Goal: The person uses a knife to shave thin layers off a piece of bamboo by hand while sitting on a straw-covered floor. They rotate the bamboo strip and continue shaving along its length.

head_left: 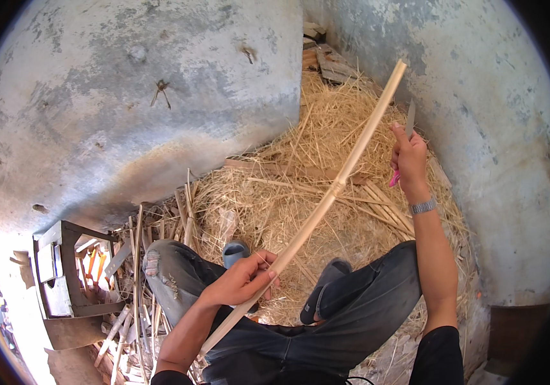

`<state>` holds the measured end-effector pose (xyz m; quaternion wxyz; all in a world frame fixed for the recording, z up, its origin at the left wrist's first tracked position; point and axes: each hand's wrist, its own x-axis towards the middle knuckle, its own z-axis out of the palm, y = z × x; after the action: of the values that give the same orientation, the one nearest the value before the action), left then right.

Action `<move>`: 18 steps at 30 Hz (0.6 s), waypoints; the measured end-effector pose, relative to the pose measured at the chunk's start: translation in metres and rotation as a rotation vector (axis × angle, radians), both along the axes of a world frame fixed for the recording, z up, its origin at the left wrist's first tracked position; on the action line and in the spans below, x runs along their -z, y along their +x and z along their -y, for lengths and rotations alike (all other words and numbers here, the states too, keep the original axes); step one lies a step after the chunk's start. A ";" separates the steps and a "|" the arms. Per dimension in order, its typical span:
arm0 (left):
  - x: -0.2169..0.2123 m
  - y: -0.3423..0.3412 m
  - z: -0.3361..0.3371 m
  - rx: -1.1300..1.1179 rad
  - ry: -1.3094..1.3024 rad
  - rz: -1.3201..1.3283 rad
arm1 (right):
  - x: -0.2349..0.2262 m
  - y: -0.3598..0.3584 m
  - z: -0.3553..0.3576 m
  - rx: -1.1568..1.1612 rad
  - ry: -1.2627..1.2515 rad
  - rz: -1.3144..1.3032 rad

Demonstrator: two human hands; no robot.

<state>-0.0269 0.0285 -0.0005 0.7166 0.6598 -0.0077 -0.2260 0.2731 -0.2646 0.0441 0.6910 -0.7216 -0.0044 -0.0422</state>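
Observation:
My left hand [241,280] is closed around the lower part of a long pale bamboo strip [369,128]. A node shows near the strip's middle. It slants from my lap up to the far right, its far end raised above the shavings. My right hand [408,157], with a metal watch on the wrist, grips a knife [411,117]. The blade points up and away from me, and a bit of pink handle shows below the fist. The blade stands to the right of the strip, apart from it.
Straw-like shavings [326,115] cover the floor between two worn walls. Split bamboo pieces [384,202] lie among them. On the left are a metal-framed box [63,276] and several upright sticks [137,276]. My knees in dark trousers [371,289] flank the strip.

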 end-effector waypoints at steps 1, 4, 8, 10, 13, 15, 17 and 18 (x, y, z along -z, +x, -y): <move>0.001 0.002 0.001 -0.038 0.041 0.014 | -0.005 -0.006 -0.004 -0.021 0.024 0.006; 0.010 0.002 0.000 -0.126 0.105 0.079 | -0.024 -0.028 -0.004 -0.325 0.527 0.032; 0.002 0.005 0.002 -0.204 0.103 0.025 | -0.074 -0.095 0.000 -0.794 1.063 0.188; 0.010 0.007 -0.001 -0.219 0.055 0.046 | -0.100 -0.125 -0.002 -0.997 1.272 0.288; 0.018 0.006 -0.004 -0.236 0.001 0.024 | -0.135 -0.152 -0.002 -1.347 1.306 0.374; 0.017 0.002 -0.005 -0.251 -0.030 0.041 | -0.152 -0.166 -0.003 -1.465 1.281 0.328; 0.018 0.001 -0.006 -0.248 -0.047 0.045 | -0.164 -0.178 -0.012 -1.506 1.287 0.229; 0.017 0.004 -0.005 -0.228 -0.050 0.053 | -0.172 -0.182 -0.012 -1.505 1.284 0.193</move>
<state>-0.0232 0.0335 -0.0176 0.7535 0.6441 0.0427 -0.1251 0.0915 -0.2530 0.2158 0.7939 -0.0132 -0.4939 0.3544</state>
